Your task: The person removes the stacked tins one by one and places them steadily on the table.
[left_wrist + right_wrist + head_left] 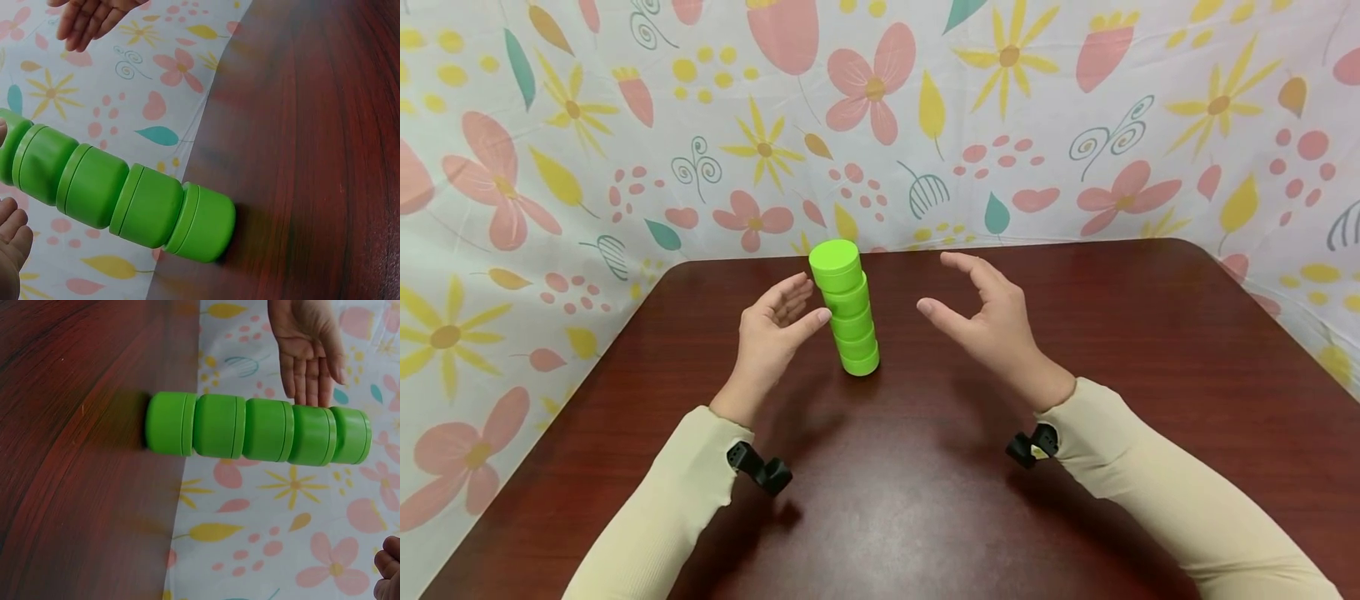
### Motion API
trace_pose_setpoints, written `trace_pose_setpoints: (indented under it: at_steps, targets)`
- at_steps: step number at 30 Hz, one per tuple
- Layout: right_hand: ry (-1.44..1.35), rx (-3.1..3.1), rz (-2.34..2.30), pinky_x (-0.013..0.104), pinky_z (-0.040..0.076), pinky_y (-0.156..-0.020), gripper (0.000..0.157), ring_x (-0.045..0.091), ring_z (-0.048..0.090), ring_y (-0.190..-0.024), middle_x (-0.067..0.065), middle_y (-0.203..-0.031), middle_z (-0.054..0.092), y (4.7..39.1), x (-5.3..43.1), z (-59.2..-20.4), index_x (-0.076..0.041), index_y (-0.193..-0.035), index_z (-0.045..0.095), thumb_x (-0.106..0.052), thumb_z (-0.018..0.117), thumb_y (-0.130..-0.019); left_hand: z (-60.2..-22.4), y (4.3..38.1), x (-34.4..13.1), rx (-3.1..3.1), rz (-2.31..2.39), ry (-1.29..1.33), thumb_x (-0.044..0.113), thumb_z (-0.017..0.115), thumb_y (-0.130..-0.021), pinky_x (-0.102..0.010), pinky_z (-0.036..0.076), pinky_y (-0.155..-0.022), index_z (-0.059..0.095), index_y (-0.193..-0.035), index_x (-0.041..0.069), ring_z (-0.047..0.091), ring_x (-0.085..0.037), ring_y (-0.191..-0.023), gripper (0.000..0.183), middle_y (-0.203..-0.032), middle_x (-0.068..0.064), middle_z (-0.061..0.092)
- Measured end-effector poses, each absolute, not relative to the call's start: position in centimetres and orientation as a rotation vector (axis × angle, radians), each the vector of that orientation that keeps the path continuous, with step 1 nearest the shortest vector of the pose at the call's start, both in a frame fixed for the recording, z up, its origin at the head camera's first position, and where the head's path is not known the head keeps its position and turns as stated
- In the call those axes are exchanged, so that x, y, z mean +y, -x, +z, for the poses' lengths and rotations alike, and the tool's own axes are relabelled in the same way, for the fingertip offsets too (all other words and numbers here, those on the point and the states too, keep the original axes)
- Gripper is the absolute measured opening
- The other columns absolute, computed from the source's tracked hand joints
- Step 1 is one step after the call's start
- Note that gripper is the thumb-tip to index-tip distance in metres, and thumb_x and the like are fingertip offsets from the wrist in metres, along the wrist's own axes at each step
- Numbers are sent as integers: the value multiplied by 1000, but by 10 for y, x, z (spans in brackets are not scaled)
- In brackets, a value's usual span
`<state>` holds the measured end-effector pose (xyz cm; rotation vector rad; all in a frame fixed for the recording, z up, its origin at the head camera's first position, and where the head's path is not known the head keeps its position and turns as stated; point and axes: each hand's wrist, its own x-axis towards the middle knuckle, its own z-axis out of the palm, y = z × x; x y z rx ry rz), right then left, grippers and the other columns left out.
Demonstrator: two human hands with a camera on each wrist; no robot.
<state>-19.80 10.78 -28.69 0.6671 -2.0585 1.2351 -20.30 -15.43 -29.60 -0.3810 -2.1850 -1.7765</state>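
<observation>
A tower of several bright green round lidded jars (852,325) stands upright on the table, one on top of another. It leans slightly in the head view, and the jars look a little out of line. Beside its upper part, on the left, is my left hand (772,327), thumb and fingers spread loosely; whether the thumb touches a jar I cannot tell. My right hand (992,321) is held in the air to the right, apart from the tower, with thumb and fingers wide apart and nothing between them. Both wrist views show the jars (147,206) (265,430) from the side.
The dark reddish wooden table (925,450) has a glossy surface and rounded far corners. Behind and beside it hangs a white cloth (880,167) printed with flowers and leaves. Black cameras (760,468) are strapped at both wrists over beige sleeves (655,508).
</observation>
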Motion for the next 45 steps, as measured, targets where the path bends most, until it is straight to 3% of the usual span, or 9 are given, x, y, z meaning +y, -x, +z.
trace_pose_setpoints:
  at_steps: [11, 17, 23, 33, 39, 45]
  targets:
    - [-691, -2024, 1331, 37, 41, -97, 50, 20, 56, -111, 13, -116, 63, 206, 95, -286, 0, -117, 59, -15, 78, -73, -297, 208, -150, -2162, -1804, 400, 2, 71, -79, -40, 42, -99, 53, -127, -1, 54, -31, -116, 51, -124, -18, 58]
    - [-697, -2029, 1363, 36, 41, -97, 50, 19, 56, -111, 12, -116, 62, 209, 86, -285, 0, -118, 59, -16, 77, -74, -297, 209, -148, -2170, -1793, 387, 5, 72, -79, -42, 42, -99, 54, -126, 1, 56, -25, -113, 50, -122, -17, 59]
    - [-703, -2041, 1365, 36, 41, -96, 49, 19, 56, -111, 11, -116, 62, 213, 79, -282, -1, -118, 59, -18, 76, -75, -298, 213, -147, -2179, -1783, 385, 6, 72, -80, -44, 41, -99, 55, -126, 1, 55, -28, -114, 50, -123, -17, 59]
    - [-700, -2103, 1401, 37, 41, -97, 50, 21, 55, -112, 12, -117, 61, 219, 69, -283, -1, -119, 58, -20, 76, -76, -301, 214, -143, -2193, -1785, 391, 9, 72, -80, -41, 45, -96, 55, -126, 4, 59, -21, -111, 50, -121, -14, 61]
    - [-680, -2145, 1438, 37, 40, -98, 51, 20, 54, -113, 11, -118, 61, 224, 62, -287, -3, -121, 58, -22, 75, -77, -304, 214, -143, -2219, -1801, 383, 14, 73, -81, -33, 47, -93, 54, -128, 6, 59, -17, -111, 52, -121, -11, 61]
    - [-706, -2159, 1462, 39, 39, -99, 51, 19, 53, -115, 11, -121, 60, 227, 55, -289, -4, -123, 57, -23, 74, -79, -306, 215, -143, -2246, -1801, 367, 16, 72, -81, -33, 47, -93, 53, -129, 7, 58, -17, -112, 52, -122, -10, 61]
